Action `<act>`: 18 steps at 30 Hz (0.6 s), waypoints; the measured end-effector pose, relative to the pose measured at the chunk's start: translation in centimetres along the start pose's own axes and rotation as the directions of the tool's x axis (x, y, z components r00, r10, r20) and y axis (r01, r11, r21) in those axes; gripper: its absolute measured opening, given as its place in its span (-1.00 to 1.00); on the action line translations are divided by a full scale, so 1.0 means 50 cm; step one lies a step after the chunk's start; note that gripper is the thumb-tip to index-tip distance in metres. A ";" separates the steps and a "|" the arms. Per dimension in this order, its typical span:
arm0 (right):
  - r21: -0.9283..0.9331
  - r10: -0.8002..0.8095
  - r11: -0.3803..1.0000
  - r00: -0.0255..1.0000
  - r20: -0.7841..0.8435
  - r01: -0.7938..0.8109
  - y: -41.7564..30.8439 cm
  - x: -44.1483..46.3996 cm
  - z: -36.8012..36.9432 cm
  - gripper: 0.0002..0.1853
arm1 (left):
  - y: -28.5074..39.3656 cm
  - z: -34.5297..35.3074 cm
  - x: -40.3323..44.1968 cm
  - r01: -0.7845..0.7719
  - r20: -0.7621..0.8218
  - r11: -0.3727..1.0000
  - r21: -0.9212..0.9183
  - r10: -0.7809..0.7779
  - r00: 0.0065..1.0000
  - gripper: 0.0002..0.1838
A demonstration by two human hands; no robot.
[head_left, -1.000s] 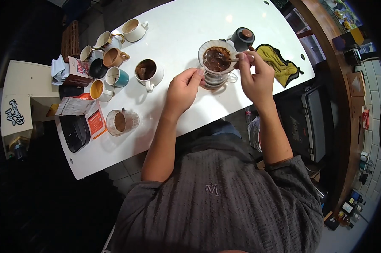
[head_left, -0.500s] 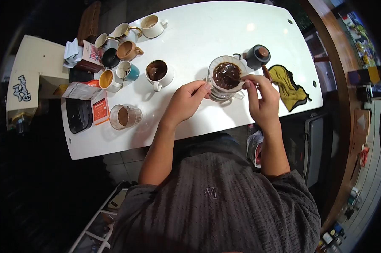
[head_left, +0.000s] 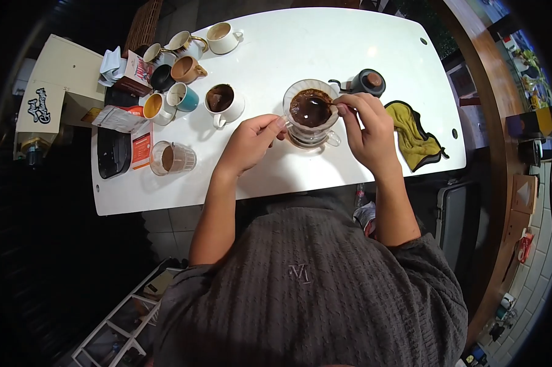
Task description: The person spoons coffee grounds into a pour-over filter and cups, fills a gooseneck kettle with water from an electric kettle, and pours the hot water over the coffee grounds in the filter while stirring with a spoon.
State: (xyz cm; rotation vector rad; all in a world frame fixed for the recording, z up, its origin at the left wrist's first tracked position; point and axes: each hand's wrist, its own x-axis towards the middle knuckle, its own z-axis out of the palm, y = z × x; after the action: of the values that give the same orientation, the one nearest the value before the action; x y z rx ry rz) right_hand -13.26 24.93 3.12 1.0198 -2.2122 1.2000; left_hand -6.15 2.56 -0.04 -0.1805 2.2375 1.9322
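A clear coffee dripper [head_left: 290, 96] with a paper filter sits on a glass server [head_left: 306, 139]. Dark wet coffee [head_left: 311, 109] fills the filter, its surface shiny. At the dripper's left edge, my left hand [head_left: 251, 140] pinches what looks like its small handle; the fingertips partly cover the spot. From the right, my right hand [head_left: 368, 125] holds a thin spoon [head_left: 331, 104] between thumb and fingers, its lower end dipping into the coffee. Just behind that hand stands a dark kettle [head_left: 369, 82] with a brown lid knob.
Left of the dripper is a white mug [head_left: 230, 110] with dark contents. Several cups, including a teal cup [head_left: 189, 99], stand at the left with coffee bags [head_left: 120, 118] and a ribbed glass [head_left: 181, 159]. A yellow-green cloth [head_left: 413, 137] lies at the right.
The view has shifted, so the table contents sit a little differently in frame. The spoon has moved within the coffee, whose surface looks smoother and more liquid. Both hands keep their grips.
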 end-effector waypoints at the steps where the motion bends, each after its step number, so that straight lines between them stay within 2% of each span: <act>1: -0.015 -0.012 1.000 1.000 0.023 0.012 0.000 0.002 0.001 -0.93 | 0.004 0.002 -0.001 -0.008 0.001 1.000 0.004 0.008 1.000 -0.67; 5: 0.047 0.081 0.996 0.995 -0.066 -0.078 0.001 -0.018 0.032 -0.95 | -0.003 0.009 -0.004 -0.029 -0.074 0.999 0.030 0.031 0.997 -0.68; 7: 0.129 0.341 0.937 0.931 -0.133 -0.324 -0.004 -0.026 0.041 -0.91 | -0.012 0.013 -0.003 -0.053 -0.091 0.998 0.033 0.056 0.994 -0.69; 10: 0.222 0.361 0.922 0.913 -0.191 -0.318 -0.005 -0.039 0.052 -0.87 | -0.017 0.023 -0.001 -0.079 -0.088 0.997 -0.012 0.078 0.993 -0.68; 12: 0.231 0.404 0.903 0.898 -0.173 -0.361 -0.008 -0.048 0.051 -0.85 | -0.021 0.028 -0.002 -0.088 -0.094 0.995 -0.037 0.085 0.992 -0.67; 14: 0.412 0.497 0.825 0.844 -0.201 -0.387 -0.015 -0.050 0.053 -0.83 | -0.026 0.032 -0.003 -0.096 -0.092 0.995 -0.040 0.092 0.992 -0.67; 18: 0.349 0.394 0.886 0.894 -0.215 -0.306 -0.021 -0.053 0.040 -0.86 | -0.023 0.035 -0.001 -0.102 -0.086 0.994 -0.027 0.099 0.991 -0.66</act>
State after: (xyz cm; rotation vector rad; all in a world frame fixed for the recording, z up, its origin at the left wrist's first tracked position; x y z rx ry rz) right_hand -10.77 23.91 0.87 0.5063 -2.0764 1.7765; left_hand -5.75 4.11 -1.40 -0.1592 2.3130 2.0482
